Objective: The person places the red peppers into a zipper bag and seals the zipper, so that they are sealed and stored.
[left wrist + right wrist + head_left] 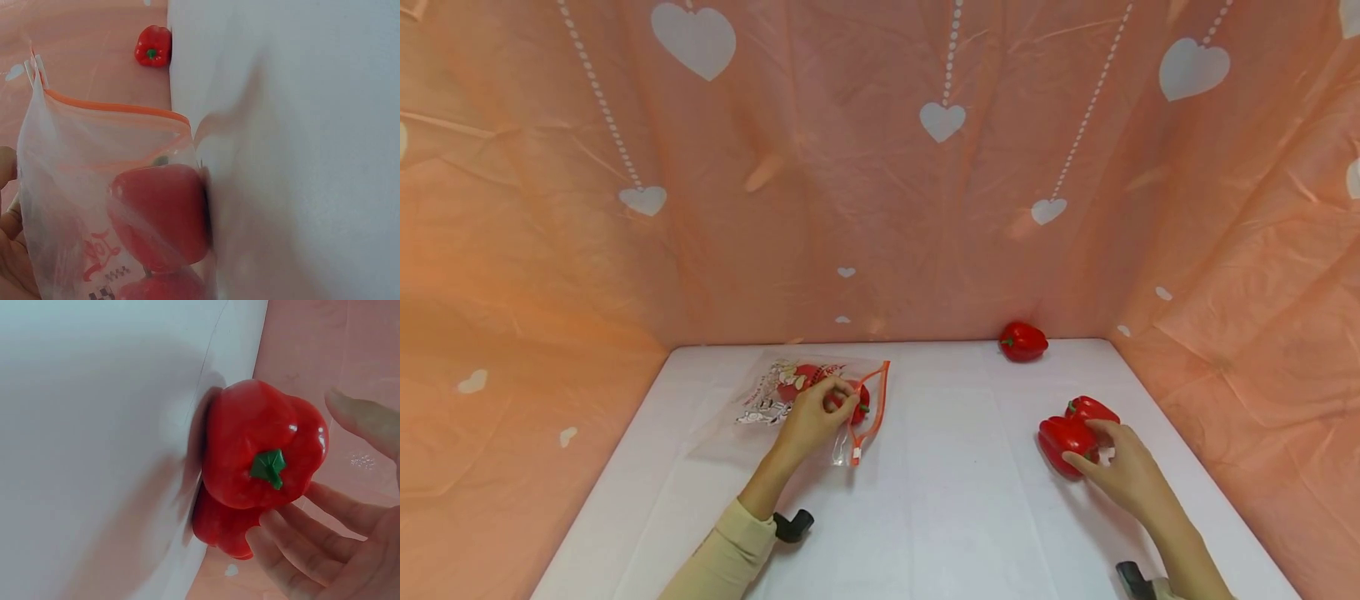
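My left hand pinches the upper film of a clear printed zip bag near its orange zipper edge. The bag lies on its side, mouth to the right. Inside it are red bell peppers; one pepper shows through the film just behind the opening, with part of another below it. Over at the right, my right hand spreads thumb and fingers around a red bell pepper with a green stem. The thumb stands apart from it, fingertips at its side. A second pepper lies against it.
Another red bell pepper sits at the back edge of the white table. Orange cloth walls with white hearts enclose the back and both sides. Dark wrist mounts stick out from the sleeves.
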`<act>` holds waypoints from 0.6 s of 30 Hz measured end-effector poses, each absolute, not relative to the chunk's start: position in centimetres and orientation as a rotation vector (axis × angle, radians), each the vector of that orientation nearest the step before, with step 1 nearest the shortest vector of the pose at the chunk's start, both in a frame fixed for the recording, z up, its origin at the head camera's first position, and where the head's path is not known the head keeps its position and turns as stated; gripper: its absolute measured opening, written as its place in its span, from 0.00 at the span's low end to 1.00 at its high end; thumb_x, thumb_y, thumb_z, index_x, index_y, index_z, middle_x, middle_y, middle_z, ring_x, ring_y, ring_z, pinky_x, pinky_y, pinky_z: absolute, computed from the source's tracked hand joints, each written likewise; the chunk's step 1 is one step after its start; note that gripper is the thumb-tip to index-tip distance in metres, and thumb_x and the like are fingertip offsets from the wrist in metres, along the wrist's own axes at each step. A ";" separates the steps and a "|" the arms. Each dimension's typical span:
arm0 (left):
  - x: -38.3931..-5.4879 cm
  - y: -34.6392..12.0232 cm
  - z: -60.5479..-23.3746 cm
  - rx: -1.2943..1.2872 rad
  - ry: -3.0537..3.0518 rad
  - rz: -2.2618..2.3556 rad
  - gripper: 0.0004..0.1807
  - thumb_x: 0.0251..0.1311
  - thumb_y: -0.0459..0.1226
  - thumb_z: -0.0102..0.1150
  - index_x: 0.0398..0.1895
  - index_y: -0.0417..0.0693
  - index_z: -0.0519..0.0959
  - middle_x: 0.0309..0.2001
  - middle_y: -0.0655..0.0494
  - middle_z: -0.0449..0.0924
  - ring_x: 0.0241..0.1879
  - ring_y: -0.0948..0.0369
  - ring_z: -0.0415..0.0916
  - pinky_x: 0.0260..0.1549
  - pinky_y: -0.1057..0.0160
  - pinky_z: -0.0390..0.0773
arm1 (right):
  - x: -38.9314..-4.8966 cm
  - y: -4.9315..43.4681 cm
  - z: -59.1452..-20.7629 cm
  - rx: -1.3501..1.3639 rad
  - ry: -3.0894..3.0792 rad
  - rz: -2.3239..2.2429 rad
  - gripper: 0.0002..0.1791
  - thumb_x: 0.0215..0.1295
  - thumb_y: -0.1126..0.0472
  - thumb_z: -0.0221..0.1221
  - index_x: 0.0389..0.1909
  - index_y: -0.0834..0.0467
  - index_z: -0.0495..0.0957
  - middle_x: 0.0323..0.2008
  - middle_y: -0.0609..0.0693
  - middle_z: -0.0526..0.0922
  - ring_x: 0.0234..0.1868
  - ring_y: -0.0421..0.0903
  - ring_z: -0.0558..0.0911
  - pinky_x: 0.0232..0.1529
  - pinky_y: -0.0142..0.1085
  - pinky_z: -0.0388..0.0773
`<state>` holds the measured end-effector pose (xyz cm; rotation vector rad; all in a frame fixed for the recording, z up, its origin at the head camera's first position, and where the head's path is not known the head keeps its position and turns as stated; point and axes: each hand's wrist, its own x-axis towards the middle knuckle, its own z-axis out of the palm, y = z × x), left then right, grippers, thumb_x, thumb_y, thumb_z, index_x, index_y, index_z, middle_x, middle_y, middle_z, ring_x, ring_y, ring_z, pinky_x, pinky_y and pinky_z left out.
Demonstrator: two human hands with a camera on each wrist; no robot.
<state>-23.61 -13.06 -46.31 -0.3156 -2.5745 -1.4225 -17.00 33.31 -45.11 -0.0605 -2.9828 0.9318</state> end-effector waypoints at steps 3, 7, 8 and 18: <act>-23.6 -13.1 -46.3 -0.310 -2.575 -1.426 0.05 0.68 0.38 0.72 0.42 0.50 0.85 0.30 0.60 0.82 0.28 0.61 0.73 0.27 0.66 0.71 | -16.9 33.5 -45.1 -0.069 -2.991 0.929 0.47 0.65 0.45 0.75 0.72 0.71 0.67 0.63 0.74 0.74 0.57 0.70 0.76 0.47 0.60 0.86; -23.5 -13.1 -46.3 -0.307 -2.575 -1.426 0.05 0.68 0.37 0.72 0.43 0.50 0.85 0.31 0.59 0.82 0.29 0.61 0.74 0.27 0.66 0.71 | -16.9 33.6 -45.2 -0.094 -3.007 0.926 0.48 0.65 0.44 0.74 0.71 0.73 0.67 0.61 0.74 0.77 0.58 0.71 0.78 0.48 0.61 0.85; -23.5 -13.1 -46.3 -0.307 -2.575 -1.426 0.05 0.68 0.37 0.72 0.43 0.50 0.85 0.31 0.60 0.82 0.29 0.61 0.74 0.27 0.66 0.71 | -16.9 33.7 -45.3 -0.105 -3.014 0.926 0.48 0.65 0.44 0.74 0.70 0.73 0.68 0.59 0.74 0.78 0.57 0.70 0.78 0.48 0.61 0.85; -23.9 -13.1 -46.7 -0.334 -2.549 -1.450 0.04 0.68 0.34 0.72 0.42 0.48 0.85 0.33 0.59 0.84 0.28 0.63 0.75 0.29 0.67 0.73 | -17.0 33.8 -45.6 -0.162 -3.041 0.981 0.46 0.66 0.42 0.73 0.66 0.75 0.69 0.57 0.72 0.80 0.53 0.64 0.81 0.45 0.54 0.85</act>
